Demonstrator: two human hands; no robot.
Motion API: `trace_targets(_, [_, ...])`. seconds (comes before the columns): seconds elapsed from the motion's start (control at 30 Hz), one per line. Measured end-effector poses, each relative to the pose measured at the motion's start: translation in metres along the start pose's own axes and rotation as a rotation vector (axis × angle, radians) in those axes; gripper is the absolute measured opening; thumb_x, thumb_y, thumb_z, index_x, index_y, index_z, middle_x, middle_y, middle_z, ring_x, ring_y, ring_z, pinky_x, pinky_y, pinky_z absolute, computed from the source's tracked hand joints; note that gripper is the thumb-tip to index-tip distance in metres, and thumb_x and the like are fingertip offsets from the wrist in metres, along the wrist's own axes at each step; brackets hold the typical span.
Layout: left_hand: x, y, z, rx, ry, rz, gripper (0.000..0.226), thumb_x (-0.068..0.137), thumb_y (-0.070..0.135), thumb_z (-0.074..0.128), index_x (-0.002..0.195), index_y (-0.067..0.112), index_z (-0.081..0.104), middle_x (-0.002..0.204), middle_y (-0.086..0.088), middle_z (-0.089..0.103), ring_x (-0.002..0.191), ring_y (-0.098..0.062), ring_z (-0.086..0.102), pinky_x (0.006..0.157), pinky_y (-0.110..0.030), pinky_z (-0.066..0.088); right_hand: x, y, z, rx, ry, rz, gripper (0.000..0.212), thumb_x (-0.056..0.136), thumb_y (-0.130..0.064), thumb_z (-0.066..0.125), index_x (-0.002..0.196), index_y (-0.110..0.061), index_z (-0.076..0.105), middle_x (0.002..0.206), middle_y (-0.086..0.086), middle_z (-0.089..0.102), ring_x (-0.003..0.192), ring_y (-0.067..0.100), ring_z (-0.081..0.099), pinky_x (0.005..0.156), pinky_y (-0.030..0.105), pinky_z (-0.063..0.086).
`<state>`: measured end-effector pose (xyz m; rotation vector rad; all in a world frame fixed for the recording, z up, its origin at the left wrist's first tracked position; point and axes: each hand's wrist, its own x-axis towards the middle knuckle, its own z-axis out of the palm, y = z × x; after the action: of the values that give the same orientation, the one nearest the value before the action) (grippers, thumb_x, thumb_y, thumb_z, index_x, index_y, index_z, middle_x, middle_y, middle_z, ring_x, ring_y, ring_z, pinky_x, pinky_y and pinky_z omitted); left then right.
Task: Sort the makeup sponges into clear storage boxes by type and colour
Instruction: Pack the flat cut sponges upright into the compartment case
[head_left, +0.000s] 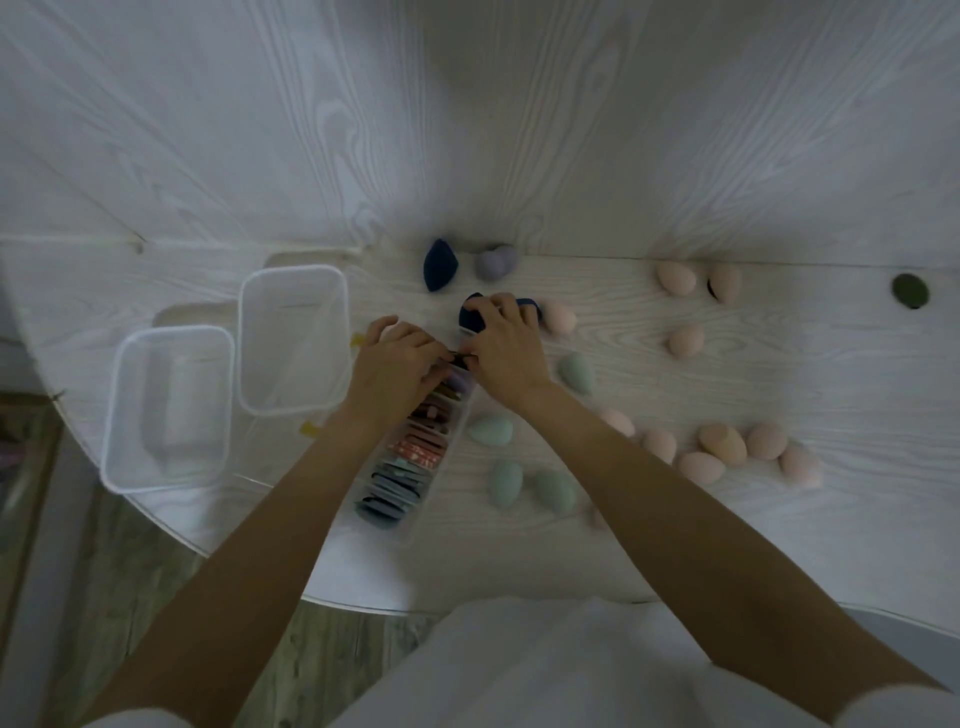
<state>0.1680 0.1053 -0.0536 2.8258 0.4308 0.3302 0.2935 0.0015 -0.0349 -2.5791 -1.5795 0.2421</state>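
1. Left hand (397, 364) and right hand (501, 345) meet at frame centre, fingers curled, pinching a small dark item over the narrow clear box (410, 452) of flat sponges.
2. Egg-shaped sponges (722, 444) lie scattered to the right.
3. Two empty boxes (293, 338) stand to the left.
4. White wood-grain table (727, 519); wooden floor at the lower left of the frame.

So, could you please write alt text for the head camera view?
Both hands, left and right, meet over a narrow clear box of flat sponges. Egg-shaped sponges lie loose on the white table, beside two empty boxes.

empty boxes (291, 338) left, sponges (722, 452) crowding right
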Motion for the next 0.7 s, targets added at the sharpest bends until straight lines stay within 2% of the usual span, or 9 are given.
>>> trace_targets(0.1, [0.0,0.0,-0.001,-0.007,-0.025,-0.009,0.027,0.08,0.033,0.051,0.084,0.016,0.071,0.083,-0.001,0.07,0.084,-0.025,0.063,0.095,-0.038,0.032,0.002,0.003,0.002,-0.028,-0.022,-0.02,0.009,0.074,-0.022,0.07,0.068,-0.022,0.076,0.118,0.002,0.061,0.1,0.03,0.05,0.075,0.034,0.019])
trace_targets(0.23, [0.0,0.007,-0.003,-0.02,-0.087,-0.04,0.032,0.079,0.032,0.043,0.088,0.013,0.067,0.086,-0.002,0.071,0.09,-0.024,0.064,0.099,-0.041,0.031,-0.005,0.01,-0.004,0.177,-0.035,-0.023,0.02,0.088,-0.026,0.056,0.091,-0.02,0.075,0.137,0.0,0.046,0.122,0.025,0.035,0.088,0.034,0.02])
trace_targets(0.33, [0.002,0.012,-0.009,-0.001,-0.093,-0.05,0.036,0.078,0.031,0.04,0.095,0.012,0.065,0.09,-0.005,0.07,0.091,-0.026,0.063,0.094,-0.043,0.04,-0.018,0.02,-0.011,0.315,0.015,-0.013,0.018,0.089,-0.021,0.057,0.098,-0.018,0.073,0.133,0.002,0.051,0.123,0.024,0.038,0.095,0.036,0.026])
trace_targets(0.43, [0.006,0.024,-0.015,0.018,-0.071,-0.036,0.035,0.077,0.03,0.041,0.093,0.011,0.065,0.087,-0.007,0.069,0.086,-0.029,0.062,0.084,-0.039,0.045,-0.034,0.04,-0.018,0.449,0.08,0.017,0.017,0.09,-0.017,0.057,0.1,-0.016,0.071,0.125,0.005,0.057,0.118,0.025,0.044,0.097,0.037,0.03])
trace_targets(0.5, [0.011,0.038,-0.018,0.029,-0.038,-0.004,0.032,0.08,0.03,0.043,0.092,0.011,0.066,0.087,-0.006,0.068,0.085,-0.028,0.062,0.079,-0.036,0.046,-0.049,0.058,-0.027,0.467,0.11,0.009,0.018,0.091,-0.016,0.056,0.103,-0.015,0.07,0.12,0.007,0.061,0.111,0.026,0.049,0.093,0.034,0.032])
trace_targets(0.6, [0.024,0.075,-0.016,-0.03,0.081,0.087,0.024,0.086,0.026,0.051,0.095,0.013,0.068,0.087,-0.002,0.07,0.083,-0.023,0.063,0.075,-0.033,0.047,-0.083,0.093,-0.044,0.434,0.156,-0.011,0.019,0.091,-0.015,0.055,0.104,-0.013,0.068,0.102,0.008,0.068,0.091,0.026,0.06,0.08,0.035,0.041])
trace_targets(0.7, [0.049,0.139,-0.002,-0.165,0.202,0.182,0.018,0.088,0.021,0.056,0.097,0.012,0.069,0.09,0.001,0.071,0.082,-0.019,0.064,0.071,-0.032,0.051,-0.132,0.147,-0.059,0.309,0.284,0.024,0.019,0.086,-0.016,0.054,0.096,-0.014,0.07,0.083,0.004,0.07,0.073,0.024,0.065,0.065,0.034,0.049])
